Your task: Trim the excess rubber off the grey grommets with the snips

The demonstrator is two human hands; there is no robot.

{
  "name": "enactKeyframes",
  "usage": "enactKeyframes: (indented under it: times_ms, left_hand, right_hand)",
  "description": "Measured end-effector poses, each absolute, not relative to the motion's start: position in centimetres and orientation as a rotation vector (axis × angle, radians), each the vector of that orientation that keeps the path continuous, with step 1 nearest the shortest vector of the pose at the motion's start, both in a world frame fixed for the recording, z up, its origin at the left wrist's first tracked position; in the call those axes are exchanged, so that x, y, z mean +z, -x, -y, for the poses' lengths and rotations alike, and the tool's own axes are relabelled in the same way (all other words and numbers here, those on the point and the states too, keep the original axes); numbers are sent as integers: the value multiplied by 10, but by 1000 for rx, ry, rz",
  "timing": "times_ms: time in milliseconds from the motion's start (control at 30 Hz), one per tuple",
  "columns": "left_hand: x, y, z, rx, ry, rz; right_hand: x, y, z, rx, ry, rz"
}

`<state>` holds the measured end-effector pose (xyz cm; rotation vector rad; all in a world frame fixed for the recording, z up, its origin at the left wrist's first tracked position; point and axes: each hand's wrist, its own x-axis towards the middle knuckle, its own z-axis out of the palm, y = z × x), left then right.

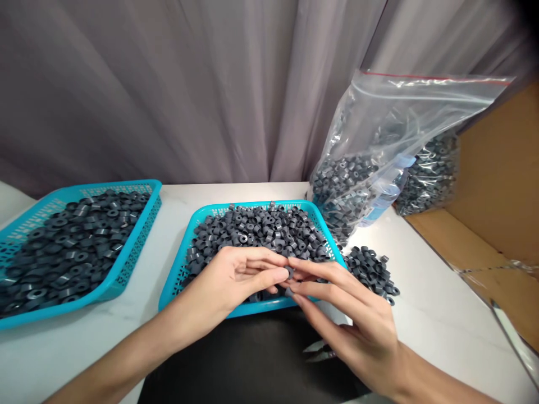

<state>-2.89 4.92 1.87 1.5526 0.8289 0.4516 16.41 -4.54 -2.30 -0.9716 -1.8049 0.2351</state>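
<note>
My left hand (236, 278) and my right hand (345, 314) meet fingertip to fingertip over the near edge of the middle blue basket (177, 275). Between the fingertips sits a small dark grey ring (289, 273), pinched by both hands. The basket is heaped with several dark grey rings (261, 227). My right fingers are stretched but pressed together round the ring. A second small grey piece shows just under the fingertips.
A second blue basket (126, 269) of grey rings stands at the left. A loose pile of rings (370, 269) lies right of the middle basket. Clear zip bags (379, 163) of rings lean at the back right beside a cardboard box (497, 191). A grey curtain hangs behind.
</note>
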Motion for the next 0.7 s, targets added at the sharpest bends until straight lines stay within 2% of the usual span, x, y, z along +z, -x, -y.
enactKeyframes:
  times_ms: [167,367,467,700]
  left_hand:
    - [18,32,-53,396,-1569,-849]
    - [26,38,-44,479,-2121,-1037]
    - [27,31,-26,473,-2196,-914]
    - [13,3,10,884,-2090,-752]
  right_hand:
    - [-27,-171,49,259,1070,1742]
    - [-23,-175,56,407,1104,1674]
    - [-18,-178,61,483,1152,1613]
    - [-12,-188,75,594,1139,1562]
